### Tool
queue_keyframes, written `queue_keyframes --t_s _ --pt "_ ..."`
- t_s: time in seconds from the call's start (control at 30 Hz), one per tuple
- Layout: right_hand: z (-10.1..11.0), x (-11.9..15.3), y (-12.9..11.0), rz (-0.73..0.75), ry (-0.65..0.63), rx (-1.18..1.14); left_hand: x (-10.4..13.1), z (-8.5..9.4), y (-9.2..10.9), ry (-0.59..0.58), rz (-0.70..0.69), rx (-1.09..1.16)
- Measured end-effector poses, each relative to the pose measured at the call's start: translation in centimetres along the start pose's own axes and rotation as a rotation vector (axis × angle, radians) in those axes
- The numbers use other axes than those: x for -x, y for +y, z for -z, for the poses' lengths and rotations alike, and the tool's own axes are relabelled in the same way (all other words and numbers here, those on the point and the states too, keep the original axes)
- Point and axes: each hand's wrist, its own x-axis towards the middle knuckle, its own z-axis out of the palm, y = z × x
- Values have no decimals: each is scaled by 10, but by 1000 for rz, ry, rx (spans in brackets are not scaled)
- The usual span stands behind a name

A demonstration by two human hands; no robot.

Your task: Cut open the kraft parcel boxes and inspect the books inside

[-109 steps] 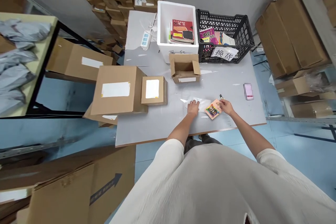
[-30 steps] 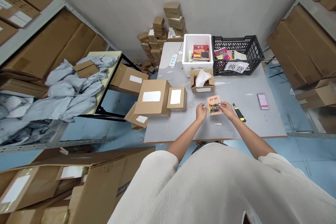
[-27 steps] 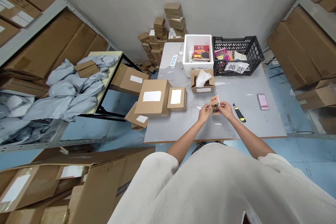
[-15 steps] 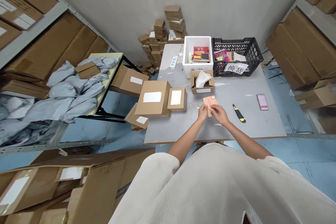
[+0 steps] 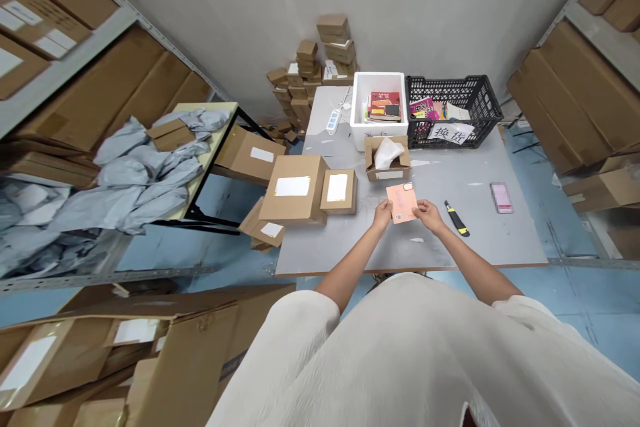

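A thin, square pink book [image 5: 401, 202] with a barcode at its lower left faces me above the grey table [image 5: 350, 247]. My left hand [image 5: 383, 213] pinches its left edge, and my right hand [image 5: 429, 215] grips its right edge. Just beyond the book is a small open cardboard box [image 5: 387, 173] with white wrapping sticking out. A black and yellow box cutter [image 5: 457, 219] lies to the right of my right hand. Two closed cardboard boxes with white labels, one large [image 5: 291, 207] and one small [image 5: 339, 203], stand left of my left hand.
At the table's back are a white foam box [image 5: 379, 128] with books and a black plastic crate [image 5: 450, 137] holding more. A phone [image 5: 501, 197] lies at the right, a power strip [image 5: 333, 121] at the back left. Grey parcels [image 5: 145, 173] cover a side table.
My right hand has moved from the book's front to its right edge, so the whole cover now shows. The book is held flatter and wider between both hands.
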Motion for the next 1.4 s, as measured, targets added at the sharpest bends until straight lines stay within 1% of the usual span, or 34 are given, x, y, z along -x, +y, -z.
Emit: queue_keyframes --t_s 0.03,0.13,0.17,0.2,0.23,0.3,0.33,0.37,0.47,0.5,0.57,0.67,0.73,0.8,0.83,0.9,0.93,1.0,1.1,1.27,1.33,1.4 --pt "0 0 -1 1 12 -2 0 1 0 20 -7 -39" --pt "-2 -1 -5 10 85 43 -1 4 0 180 -88 -191" --pt "-3 0 -6 23 111 77 -1 4 0 198 -111 -218" --pt "-5 1 -7 44 131 118 0 3 0 172 -119 -217" --pt "-7 3 -8 78 138 167 1 1 0 109 -113 -188" --pt "-13 7 -9 187 109 299 4 -4 0 -44 -80 -80" --pt "-17 10 -9 259 80 379 6 -6 0 -90 -66 -23" --pt "-21 12 -9 339 46 462 8 -8 0 -107 -58 28" --pt "-33 18 -6 542 -27 664 11 -10 0 -84 -31 129" --pt "-35 19 -5 577 -31 705 11 -8 1 -71 -17 150" --pt "-38 20 -3 598 -16 749 11 -3 2 -47 8 181" --pt "-35 18 1 549 54 712 12 10 6 -28 17 205" --pt "-30 16 4 459 112 625 12 19 8 -31 12 206" --pt "-25 16 8 308 150 499 13 25 9 -41 8 207" --pt "-22 17 10 220 148 422 13 26 9 -46 10 208" --pt "-18 19 13 58 112 257 12 27 10 -53 20 207" --pt "-16 20 14 -1 92 180 11 25 10 -56 26 202" --pt "-11 21 15 -64 79 55 10 21 12 -60 32 184" --pt "-1 18 12 -77 144 -53 7 10 15 -100 7 135" --pt "25 2 2 -47 249 -111 3 -12 18 -215 -57 -78" --pt "40 -6 -2 -32 257 -108 0 -25 18 -220 -62 -143" --pt "55 -15 -8 -20 240 -101 -6 -39 19 -194 -72 -161"
